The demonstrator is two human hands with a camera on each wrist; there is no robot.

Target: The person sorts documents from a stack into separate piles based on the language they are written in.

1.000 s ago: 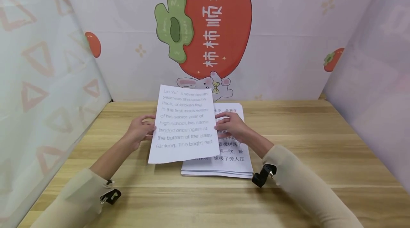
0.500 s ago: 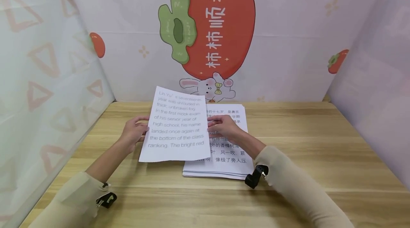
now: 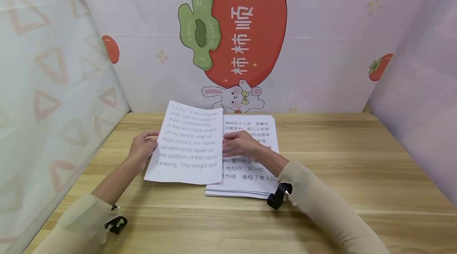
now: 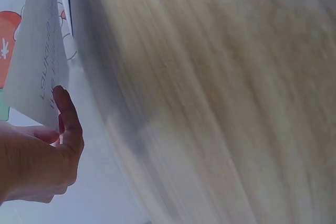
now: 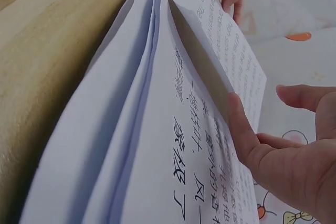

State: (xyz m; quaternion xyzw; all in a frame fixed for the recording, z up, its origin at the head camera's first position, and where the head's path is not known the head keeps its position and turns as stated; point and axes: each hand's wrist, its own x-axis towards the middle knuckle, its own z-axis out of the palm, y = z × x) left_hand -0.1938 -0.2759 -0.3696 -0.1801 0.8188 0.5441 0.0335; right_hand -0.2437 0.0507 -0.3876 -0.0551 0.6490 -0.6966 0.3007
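A white sheet of paper with large English print is held up and slightly tilted, left of the middle in the head view. My left hand pinches its left edge. My right hand holds the opposite edge, one finger against the paper and another fingertip lifted away from it in the right wrist view. Behind and right of it lies a stack of paper, its top sheet printed in Chinese. The held sheet overlaps the stack's left side in the head view. Several loose layers fan apart along the stack's near edge.
The wooden table runs back to a white cloth backdrop with a big red persimmon print. Cloth walls also stand at the left and right sides. Black wrist cameras hang under both sleeves.
Both hands have carried the English-printed sheet leftward, off much of the stack, so more of the Chinese text now shows. The sheet leans slightly more to the right at its top.
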